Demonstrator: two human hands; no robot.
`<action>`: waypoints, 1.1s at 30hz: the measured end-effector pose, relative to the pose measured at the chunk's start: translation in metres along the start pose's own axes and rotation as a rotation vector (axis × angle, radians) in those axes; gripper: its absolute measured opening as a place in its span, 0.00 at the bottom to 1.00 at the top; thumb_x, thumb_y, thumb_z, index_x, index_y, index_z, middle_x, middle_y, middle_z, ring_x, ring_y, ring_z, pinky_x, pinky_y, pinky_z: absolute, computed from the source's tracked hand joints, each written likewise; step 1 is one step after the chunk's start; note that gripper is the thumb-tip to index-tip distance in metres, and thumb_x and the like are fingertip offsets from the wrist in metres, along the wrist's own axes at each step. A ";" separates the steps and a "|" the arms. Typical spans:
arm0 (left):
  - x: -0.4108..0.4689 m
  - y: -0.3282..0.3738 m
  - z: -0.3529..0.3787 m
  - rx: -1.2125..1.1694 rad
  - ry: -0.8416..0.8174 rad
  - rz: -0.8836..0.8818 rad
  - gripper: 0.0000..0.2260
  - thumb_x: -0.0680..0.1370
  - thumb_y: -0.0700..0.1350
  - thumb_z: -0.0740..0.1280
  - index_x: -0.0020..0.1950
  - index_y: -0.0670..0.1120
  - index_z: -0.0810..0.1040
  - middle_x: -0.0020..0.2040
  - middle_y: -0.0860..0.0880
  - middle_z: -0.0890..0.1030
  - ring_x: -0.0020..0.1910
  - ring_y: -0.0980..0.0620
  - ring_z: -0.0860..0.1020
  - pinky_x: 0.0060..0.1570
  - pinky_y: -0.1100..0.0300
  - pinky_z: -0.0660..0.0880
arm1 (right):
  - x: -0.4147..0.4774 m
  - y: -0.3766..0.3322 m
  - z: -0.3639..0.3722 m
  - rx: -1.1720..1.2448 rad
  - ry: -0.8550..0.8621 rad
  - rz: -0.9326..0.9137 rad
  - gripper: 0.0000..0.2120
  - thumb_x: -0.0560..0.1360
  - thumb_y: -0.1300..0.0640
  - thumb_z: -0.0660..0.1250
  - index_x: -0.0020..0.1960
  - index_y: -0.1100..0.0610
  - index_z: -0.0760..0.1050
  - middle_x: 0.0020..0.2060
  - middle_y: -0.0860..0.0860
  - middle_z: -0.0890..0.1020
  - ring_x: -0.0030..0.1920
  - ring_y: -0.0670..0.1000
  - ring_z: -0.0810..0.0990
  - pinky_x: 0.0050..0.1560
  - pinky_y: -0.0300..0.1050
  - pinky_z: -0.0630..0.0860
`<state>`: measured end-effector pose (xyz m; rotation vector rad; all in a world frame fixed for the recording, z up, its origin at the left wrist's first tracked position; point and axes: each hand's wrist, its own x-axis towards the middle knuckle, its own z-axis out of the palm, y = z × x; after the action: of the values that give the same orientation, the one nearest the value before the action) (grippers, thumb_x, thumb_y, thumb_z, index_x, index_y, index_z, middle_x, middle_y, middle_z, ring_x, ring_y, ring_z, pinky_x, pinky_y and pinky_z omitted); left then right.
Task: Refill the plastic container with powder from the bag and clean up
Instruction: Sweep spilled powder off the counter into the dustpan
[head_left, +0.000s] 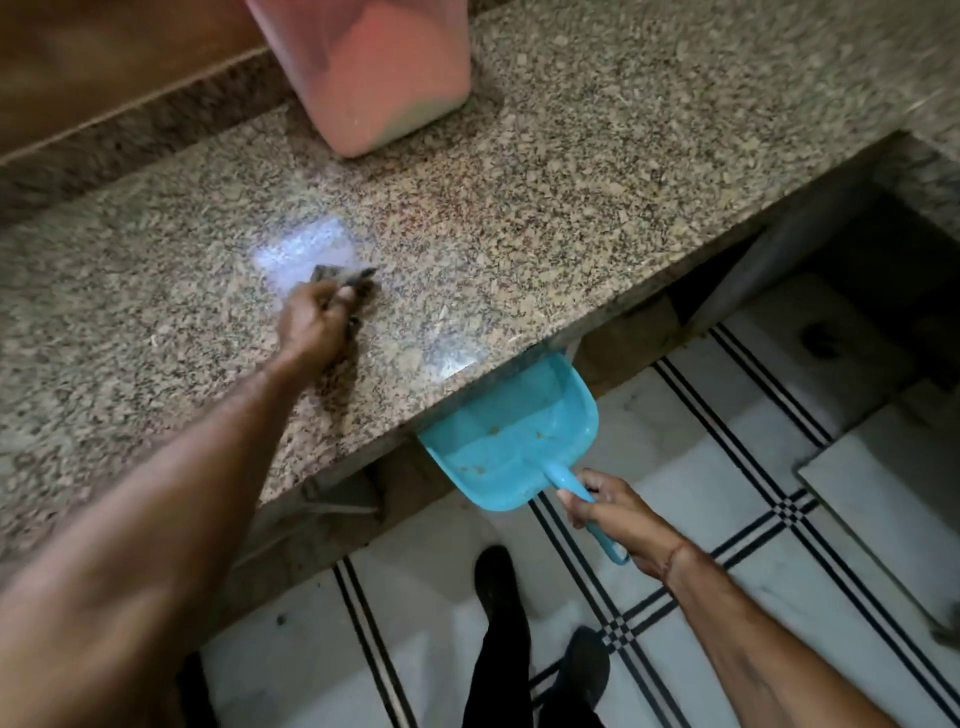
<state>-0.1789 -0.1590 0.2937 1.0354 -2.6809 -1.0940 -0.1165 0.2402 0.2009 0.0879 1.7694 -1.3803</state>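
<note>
Cleanup sweep across the speckled granite tabletop (571, 182) toward a turquoise plastic dustpan (509, 436).
The left hand (311, 317) had its fingers (344, 296) clenched round a small dark wad (343, 274), cloth or brush unclear; the right hand (608, 512) gripped the dustpan's handle, lip tucked under the tabletop edge at 5 o'clock. Strokes were best kept low and aimed there. The pink translucent plastic container (384, 78), powder inside, stood clear at 12 o'clock; open tabletop lay toward 3 o'clock.
</note>
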 end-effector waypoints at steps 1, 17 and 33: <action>-0.013 0.011 0.016 -0.032 -0.020 0.045 0.16 0.82 0.58 0.64 0.65 0.54 0.82 0.58 0.50 0.83 0.51 0.51 0.81 0.40 0.63 0.73 | -0.003 0.002 0.001 0.000 -0.009 0.011 0.06 0.81 0.56 0.69 0.53 0.59 0.79 0.38 0.49 0.77 0.41 0.46 0.75 0.44 0.35 0.75; -0.082 -0.017 -0.010 -0.014 0.188 -0.171 0.13 0.83 0.49 0.66 0.65 0.47 0.80 0.56 0.49 0.81 0.46 0.55 0.75 0.37 0.66 0.72 | -0.019 -0.005 0.007 -0.063 -0.038 0.029 0.09 0.80 0.55 0.70 0.56 0.61 0.79 0.38 0.48 0.77 0.41 0.46 0.75 0.49 0.43 0.76; -0.081 0.073 0.070 -0.146 0.046 -0.110 0.11 0.82 0.57 0.65 0.56 0.53 0.83 0.44 0.56 0.83 0.35 0.61 0.77 0.27 0.67 0.69 | -0.035 0.013 0.010 -0.115 -0.060 0.076 0.13 0.81 0.58 0.67 0.57 0.68 0.76 0.39 0.51 0.77 0.41 0.47 0.75 0.36 0.28 0.73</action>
<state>-0.1779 -0.0299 0.3032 1.1773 -2.4920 -1.2467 -0.0816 0.2521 0.2137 0.0501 1.7736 -1.2129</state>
